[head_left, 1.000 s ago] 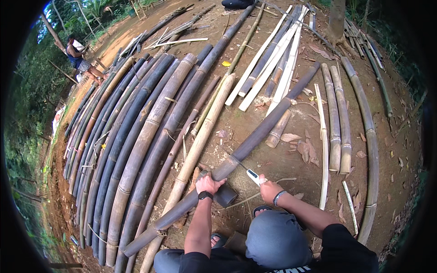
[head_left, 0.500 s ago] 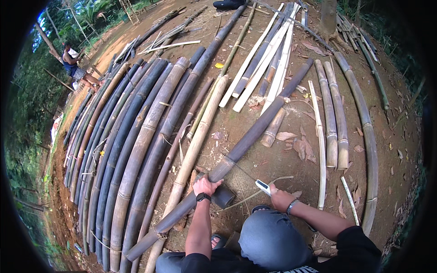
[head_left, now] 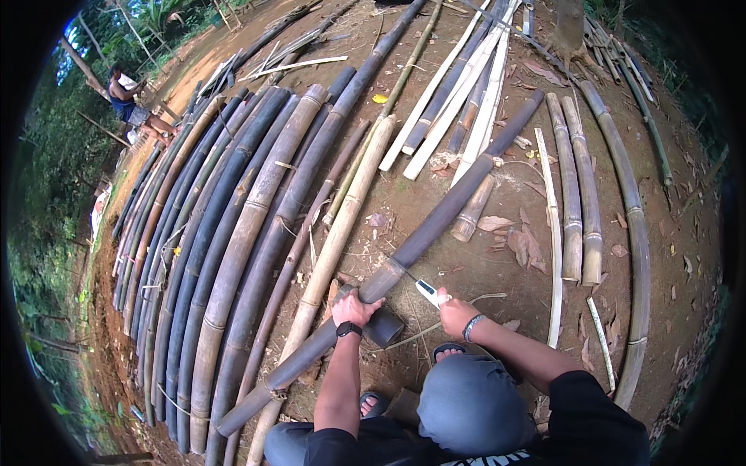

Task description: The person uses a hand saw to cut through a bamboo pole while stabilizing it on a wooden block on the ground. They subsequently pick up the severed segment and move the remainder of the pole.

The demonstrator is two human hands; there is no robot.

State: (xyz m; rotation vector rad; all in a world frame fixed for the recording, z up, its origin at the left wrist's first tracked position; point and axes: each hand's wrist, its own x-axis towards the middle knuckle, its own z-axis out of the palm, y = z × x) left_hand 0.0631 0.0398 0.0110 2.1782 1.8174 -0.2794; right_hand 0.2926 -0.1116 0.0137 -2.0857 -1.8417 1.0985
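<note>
A long dark bamboo pole (head_left: 448,204) slants across the ground in front of me, from the lower left to the upper right. My left hand (head_left: 355,308), with a black watch at its wrist, is wrapped over the pole. My right hand (head_left: 457,312) is closed round the pale handle of a handsaw (head_left: 427,293). The saw's thin blade meets the pole just beyond my left hand, and most of it is hidden there. Under the pole near my left hand lies a short, thick dark bamboo piece (head_left: 384,329).
Many bamboo poles (head_left: 252,210) lie side by side on the left. Pale split strips (head_left: 458,97) fan out at the far middle. Two bamboo lengths (head_left: 571,194) and a long curved pole (head_left: 636,256) lie on the right. Another person (head_left: 128,105) is at the far left.
My right hand has moved left toward the pole, bringing the saw handle close to it, so less blade shows. My left hand stays on the pole. The whole view has shifted slightly.
</note>
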